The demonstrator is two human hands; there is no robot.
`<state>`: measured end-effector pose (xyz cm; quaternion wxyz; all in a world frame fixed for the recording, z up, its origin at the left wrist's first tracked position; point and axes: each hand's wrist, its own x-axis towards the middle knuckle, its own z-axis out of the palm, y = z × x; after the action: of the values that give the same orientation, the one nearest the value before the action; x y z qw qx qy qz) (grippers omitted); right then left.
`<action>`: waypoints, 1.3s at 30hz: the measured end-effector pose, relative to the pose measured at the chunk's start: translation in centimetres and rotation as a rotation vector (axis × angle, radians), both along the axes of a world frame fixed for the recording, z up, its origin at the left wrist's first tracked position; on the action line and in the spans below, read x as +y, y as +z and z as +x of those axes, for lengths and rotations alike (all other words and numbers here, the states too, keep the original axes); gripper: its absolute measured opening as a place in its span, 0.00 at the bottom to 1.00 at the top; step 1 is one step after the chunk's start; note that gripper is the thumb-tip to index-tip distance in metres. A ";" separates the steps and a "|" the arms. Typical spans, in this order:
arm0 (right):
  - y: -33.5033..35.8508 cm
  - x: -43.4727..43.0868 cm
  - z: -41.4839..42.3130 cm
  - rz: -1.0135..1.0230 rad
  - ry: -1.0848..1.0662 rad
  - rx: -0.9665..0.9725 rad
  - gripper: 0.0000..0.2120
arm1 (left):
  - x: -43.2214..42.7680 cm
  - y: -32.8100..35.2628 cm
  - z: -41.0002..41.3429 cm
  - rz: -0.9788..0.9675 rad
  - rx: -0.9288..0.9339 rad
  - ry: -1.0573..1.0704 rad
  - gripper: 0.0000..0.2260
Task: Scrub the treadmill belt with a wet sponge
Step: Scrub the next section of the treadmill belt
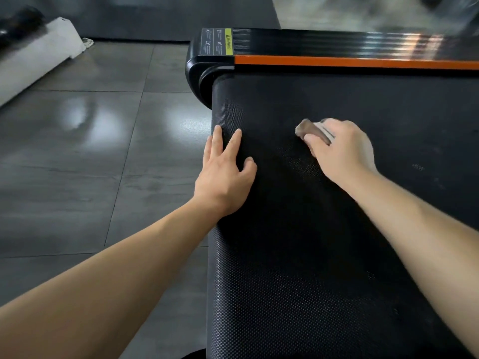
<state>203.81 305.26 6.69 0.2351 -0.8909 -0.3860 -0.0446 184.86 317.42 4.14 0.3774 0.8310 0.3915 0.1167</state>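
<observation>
Head view: black textured treadmill belt (311, 242) filling the right and lower part of the frame, its left edge rounding down toward grey floor tiles (90, 156). Right hand (342, 149) palm-down on the belt near its far end, fingers curled and pressed together around a brown sponge (312, 130) with a pale layer showing under the knuckles; thumb tip against the sponge's near side, sponge flat on the belt and slightly blurred. Left hand (228, 174) flat on the belt's left edge, well apart from the sponge, 2 fingers spread and extended forward along the edge, thumb bent inward on the belt, remaining fingers hidden over the side. Beyond the belt, a glossy black side rail (337, 42) with an orange stripe (350, 62) along its near border and a warning label (217, 42) with a yellow-green band at its left end. White base (39, 55) of another object on the floor at far left.
</observation>
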 end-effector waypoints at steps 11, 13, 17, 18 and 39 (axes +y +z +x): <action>-0.2 -2.1 -3.7 -0.003 -0.035 -0.025 0.15 | -0.1 0.2 0.0 -0.018 -0.002 0.010 0.28; -0.6 -2.9 -6.6 0.012 0.027 -0.062 0.14 | -0.1 0.2 0.0 -0.021 -0.005 0.012 0.28; -0.2 -7.5 -9.0 -0.085 0.357 -0.067 0.17 | -0.1 0.3 -0.1 -0.034 -0.012 0.010 0.28; 0.0 -7.5 -7.4 -0.112 0.316 -0.093 0.18 | -0.2 0.4 -0.2 -0.032 -0.004 0.005 0.28; 0.6 -15.0 -9.6 -0.072 0.446 -0.074 0.15 | -8.6 0.2 -6.5 0.121 0.074 -0.090 0.28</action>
<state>194.25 290.22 7.29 0.1929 -0.7891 -0.5831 -0.0102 178.37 308.83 4.33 0.3166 0.8730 0.3595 0.0922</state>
